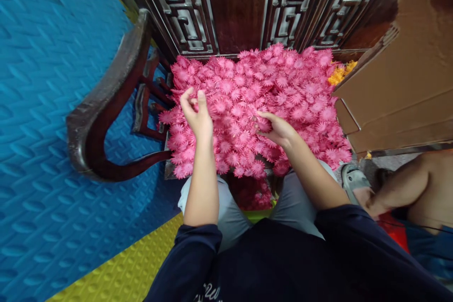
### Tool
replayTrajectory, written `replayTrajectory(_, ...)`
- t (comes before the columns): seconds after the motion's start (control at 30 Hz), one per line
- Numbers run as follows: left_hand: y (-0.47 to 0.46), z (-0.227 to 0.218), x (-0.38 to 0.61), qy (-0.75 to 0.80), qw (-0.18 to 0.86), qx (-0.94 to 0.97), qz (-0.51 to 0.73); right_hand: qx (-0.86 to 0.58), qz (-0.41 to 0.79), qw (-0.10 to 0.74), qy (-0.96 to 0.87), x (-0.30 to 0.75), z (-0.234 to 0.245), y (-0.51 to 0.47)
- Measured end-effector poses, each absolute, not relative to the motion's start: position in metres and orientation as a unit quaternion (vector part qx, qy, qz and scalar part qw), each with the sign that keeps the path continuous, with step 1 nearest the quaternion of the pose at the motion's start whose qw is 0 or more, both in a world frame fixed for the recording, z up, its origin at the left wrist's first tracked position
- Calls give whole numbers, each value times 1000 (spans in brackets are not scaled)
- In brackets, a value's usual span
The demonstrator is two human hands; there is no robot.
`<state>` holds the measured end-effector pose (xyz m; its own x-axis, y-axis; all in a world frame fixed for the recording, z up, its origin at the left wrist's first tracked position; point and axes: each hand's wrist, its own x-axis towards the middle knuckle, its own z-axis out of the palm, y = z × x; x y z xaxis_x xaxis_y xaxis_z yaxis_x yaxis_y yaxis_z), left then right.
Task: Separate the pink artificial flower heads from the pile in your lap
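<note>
Pink, spiky-petalled artificial-looking flower heads (240, 101) lie in a thick pile across a dark, carved wooden seat (237, 4), and that pile is my landmark. Over its middle, my right hand (276, 130) is low, thumb and fingers parted around a blossom; I cannot tell whether I have it pinched or merely reach across it. Over the pile's left part, my left hand (198, 108) hangs with thumb and fingers loosely curled and apart, nothing visible in that grip. I judge the step in hand to be picking among the heads; the next move calls for a light fingertip pinch on one, without crushing petals or dragging neighbours.

At the pile's right back corner lie small orange-yellow flowers (338, 74), and to its right stands a brown cardboard box (399, 80). Left of it curves the seat's glossy brown wooden armrest (109, 82).
</note>
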<state>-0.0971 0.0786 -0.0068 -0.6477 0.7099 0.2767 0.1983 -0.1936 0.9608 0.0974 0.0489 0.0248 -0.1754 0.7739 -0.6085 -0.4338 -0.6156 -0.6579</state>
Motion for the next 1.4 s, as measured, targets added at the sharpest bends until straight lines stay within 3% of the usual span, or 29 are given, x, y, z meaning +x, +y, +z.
replayTrajectory(0.17, 68, -4, -83, 645, 191, 460, 580, -498, 747, 411, -157, 96, 26, 50)
replayTrajectory(0.33, 59, -4, -52, 470, 462, 568, 493, -474, 766, 400, -167, 96, 24, 48)
replayTrajectory(0.4, 58, -6, -47, 454, 487, 550, 504, -468, 774, 394, -166, 97, 24, 49)
replayTrajectory(0.47, 61, -9, -49, 490, 434, 523, 547, -462, 780, 393, -154, 97, 23, 50)
replayTrajectory(0.57, 64, -10, -60, 590, 263, 482, 592, -448, 792, 395, -125, 98, 24, 51)
replayTrajectory(0.7, 59, -5, -62, 658, 106, 510, 544, -428, 806, 396, -106, 97, 26, 52)
replayTrajectory(0.87, 45, -1, -37, 584, 168, 640, 470, -430, 795, 423, -68, 96, 30, 51)
replayTrajectory(1.17, 42, 5, -32, 606, 163, 610, 485, -469, 744, 475, -31, 100, 19, 59)
replayTrajectory(1.4, 28, 14, -7, 578, 170, 726, 332, -392, 742, 526, -135, 105, 24, 61)
